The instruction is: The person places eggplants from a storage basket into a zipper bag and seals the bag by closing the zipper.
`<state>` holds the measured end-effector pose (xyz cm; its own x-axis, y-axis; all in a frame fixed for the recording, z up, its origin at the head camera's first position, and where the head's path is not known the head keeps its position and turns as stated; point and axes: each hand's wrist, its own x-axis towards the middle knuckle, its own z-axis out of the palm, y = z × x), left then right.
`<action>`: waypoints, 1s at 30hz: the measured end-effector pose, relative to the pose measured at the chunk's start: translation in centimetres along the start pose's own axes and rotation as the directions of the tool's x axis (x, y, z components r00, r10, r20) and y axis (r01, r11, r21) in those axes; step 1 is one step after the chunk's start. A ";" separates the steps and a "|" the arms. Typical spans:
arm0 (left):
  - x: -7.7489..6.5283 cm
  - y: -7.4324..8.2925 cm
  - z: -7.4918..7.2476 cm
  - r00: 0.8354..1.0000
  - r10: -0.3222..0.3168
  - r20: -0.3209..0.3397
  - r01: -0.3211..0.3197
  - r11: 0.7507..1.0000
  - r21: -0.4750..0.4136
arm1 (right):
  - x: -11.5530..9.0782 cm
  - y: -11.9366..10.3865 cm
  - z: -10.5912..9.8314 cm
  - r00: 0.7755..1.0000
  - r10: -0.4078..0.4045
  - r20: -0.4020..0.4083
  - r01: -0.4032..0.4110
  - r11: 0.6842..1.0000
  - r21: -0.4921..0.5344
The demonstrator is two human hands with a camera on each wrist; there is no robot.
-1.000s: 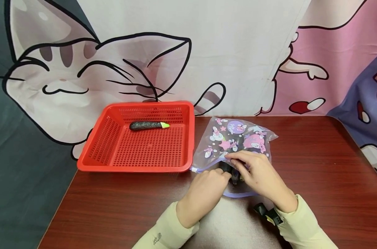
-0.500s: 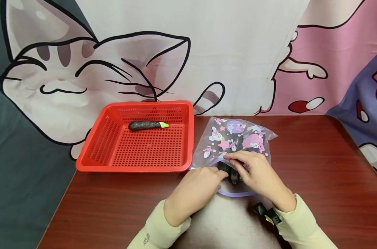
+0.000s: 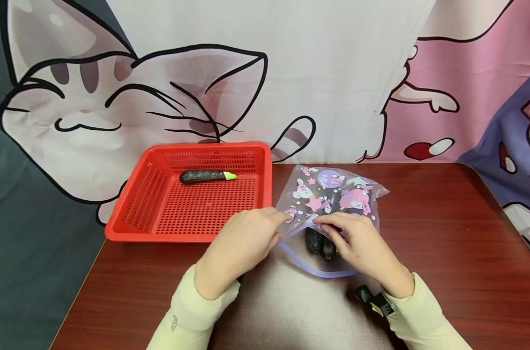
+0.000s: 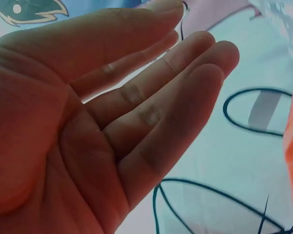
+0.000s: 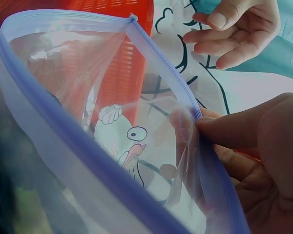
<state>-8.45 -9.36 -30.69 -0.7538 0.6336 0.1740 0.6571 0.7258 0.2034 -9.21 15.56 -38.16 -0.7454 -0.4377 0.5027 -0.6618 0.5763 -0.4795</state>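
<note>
My right hand pinches the upper lip of a clear zip bag printed with pink and purple cartoons. In the right wrist view, its thumb presses the purple zip edge and the bag's mouth gapes wide. Dark, eggplant-like vegetables lie inside the bag, partly covered by the print and my right hand. My left hand is over the front right corner of the red basket, holding nothing; in the left wrist view its fingers are extended. A long dark vegetable with a bright green end lies in the basket.
Both hands are over a reddish-brown wooden table. A cartoon-printed cloth hangs behind it. The basket stands left of the bag, close to it. A black wrist strap sits at the right sleeve.
My left hand has left the bag's mouth and moved left to the basket's front right corner. The bag's lower lip shows more fully now. My right hand keeps its place on the bag.
</note>
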 end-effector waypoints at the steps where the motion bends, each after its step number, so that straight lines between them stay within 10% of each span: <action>1: 0.0 -0.3 -0.3 1.000 -0.006 -0.001 0.006 1.000 -0.001 | 0.0 0.0 0.0 1.000 0.001 0.001 -0.001 1.000 0.000; 30: 3.3 -9.2 -4.1 0.963 -0.262 0.061 0.258 0.964 0.064 | 0.0 0.2 0.3 1.000 0.011 0.013 -0.011 1.000 -0.006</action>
<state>-16.96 -15.06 -28.02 -0.8978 0.4369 0.0552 0.4394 0.8802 0.1795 -9.38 15.50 -38.49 -0.7539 -0.4398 0.4881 -0.6527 0.5856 -0.4806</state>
